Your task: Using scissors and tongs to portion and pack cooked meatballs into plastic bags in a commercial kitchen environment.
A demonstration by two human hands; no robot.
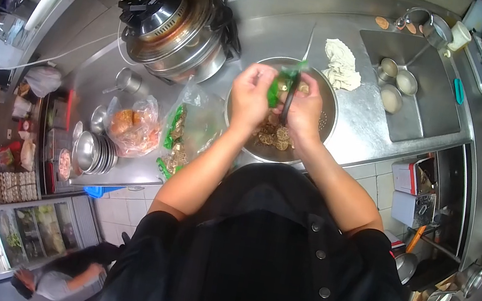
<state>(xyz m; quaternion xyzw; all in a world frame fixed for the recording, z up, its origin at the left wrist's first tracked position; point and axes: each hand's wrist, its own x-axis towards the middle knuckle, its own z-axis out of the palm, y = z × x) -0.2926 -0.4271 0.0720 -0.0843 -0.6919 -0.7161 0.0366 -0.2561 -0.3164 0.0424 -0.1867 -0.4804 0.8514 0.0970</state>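
Both hands are over a steel colander [331,118] holding round, brown-and-cream pieces that look like clams [282,138]. My left hand [253,94] pinches a green net or plastic piece [276,90] above it. Against my right hand [304,106] lies a long black handle [289,98], apparently a knife's, with a thin blade [310,42] pointing away from me. The fingers of my right hand also meet the green piece; how they grip each is partly hidden. Left of the colander, a clear plastic bag [200,119] lies around or beside more clams in green netting [177,139].
A glass-bowled countertop cooker [178,38] stands at the back left, near a bagged orange food [132,124] and stacked steel bowls [95,154]. A crumpled white cloth [343,64] lies right of the colander, before the sink [434,97]. A co-worker [58,280] is at lower left.
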